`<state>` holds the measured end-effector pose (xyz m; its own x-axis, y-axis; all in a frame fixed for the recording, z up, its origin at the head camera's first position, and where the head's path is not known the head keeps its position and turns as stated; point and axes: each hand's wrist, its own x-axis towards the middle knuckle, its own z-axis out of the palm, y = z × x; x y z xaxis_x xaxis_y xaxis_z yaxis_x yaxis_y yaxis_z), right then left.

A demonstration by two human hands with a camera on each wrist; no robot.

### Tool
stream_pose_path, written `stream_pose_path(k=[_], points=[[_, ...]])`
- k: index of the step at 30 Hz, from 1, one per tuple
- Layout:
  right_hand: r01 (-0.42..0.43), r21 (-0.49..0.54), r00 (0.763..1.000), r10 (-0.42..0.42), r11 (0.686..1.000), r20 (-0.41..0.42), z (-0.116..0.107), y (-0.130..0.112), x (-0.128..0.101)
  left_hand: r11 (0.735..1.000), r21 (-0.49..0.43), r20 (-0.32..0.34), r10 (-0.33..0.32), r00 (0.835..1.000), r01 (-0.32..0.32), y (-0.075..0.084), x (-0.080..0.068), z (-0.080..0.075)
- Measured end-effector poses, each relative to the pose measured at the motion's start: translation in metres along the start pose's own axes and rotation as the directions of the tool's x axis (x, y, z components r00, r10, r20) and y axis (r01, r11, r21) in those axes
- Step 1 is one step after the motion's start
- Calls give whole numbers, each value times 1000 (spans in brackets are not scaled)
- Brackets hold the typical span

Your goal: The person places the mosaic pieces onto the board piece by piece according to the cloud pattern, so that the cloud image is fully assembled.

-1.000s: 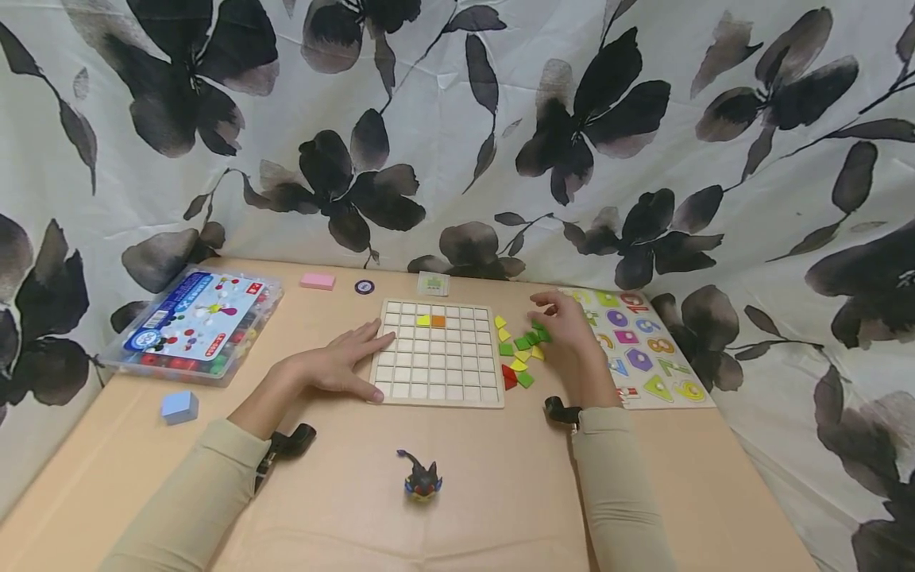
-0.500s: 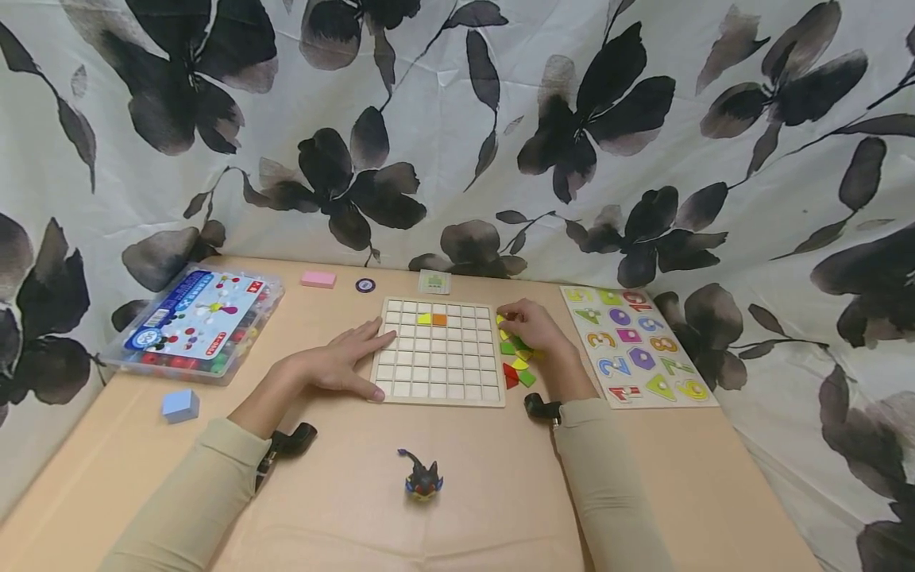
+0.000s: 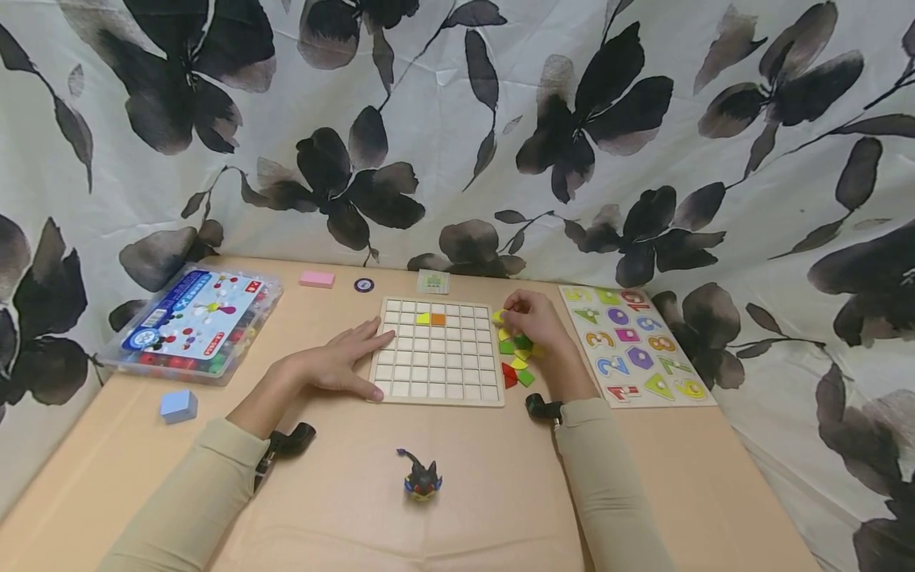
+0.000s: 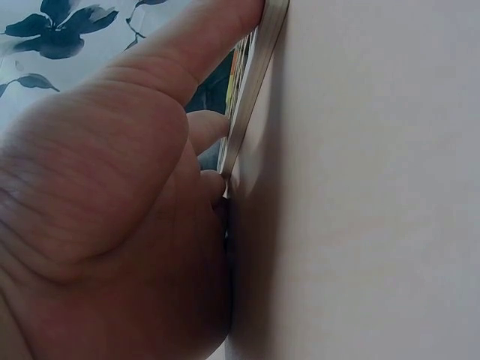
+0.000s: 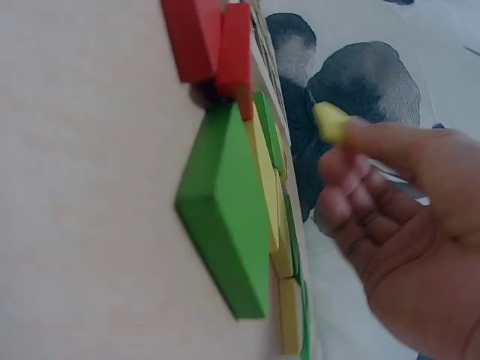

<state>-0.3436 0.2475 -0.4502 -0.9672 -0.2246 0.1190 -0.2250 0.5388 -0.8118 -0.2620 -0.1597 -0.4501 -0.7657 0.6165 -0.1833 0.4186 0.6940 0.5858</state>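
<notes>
Head view: a yellow piece (image 5: 330, 121) is pinched in the right hand (image 3: 532, 319) fingers just right of the grid board (image 3: 438, 352); the left hand (image 3: 339, 361) lies flat against its left edge.

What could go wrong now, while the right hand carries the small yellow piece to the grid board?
1. The right hand pinches the yellow piece only at the fingertips, so it might slip and fall among the loose pieces.
2. That hand is low over the loose pieces, so it could knock them.
3. The left hand only rests against the edge of the grid board, so a push from the right could shift the board.
</notes>
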Motion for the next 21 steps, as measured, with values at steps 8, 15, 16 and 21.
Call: stream_pose_path(k=[8, 15, 16, 21], points=[[23, 74, 995, -30, 997, 91, 16, -33, 10, 1000, -15, 3, -15, 1000, 15, 0, 0, 0], [110, -71, 973, -93, 991, 212, 38, -45, 27, 1000, -8, -2, -12, 1000, 12, -2, 0, 0], [121, -101, 971, -97, 987, 219, 40, -45, 29, 1000, -8, -2, -9, 1000, 9, -2, 0, 0], [137, -227, 970, -84, 964, 229, 51, -44, 37, 1000, -7, -1, 8, 1000, -8, -1, -1, -1]])
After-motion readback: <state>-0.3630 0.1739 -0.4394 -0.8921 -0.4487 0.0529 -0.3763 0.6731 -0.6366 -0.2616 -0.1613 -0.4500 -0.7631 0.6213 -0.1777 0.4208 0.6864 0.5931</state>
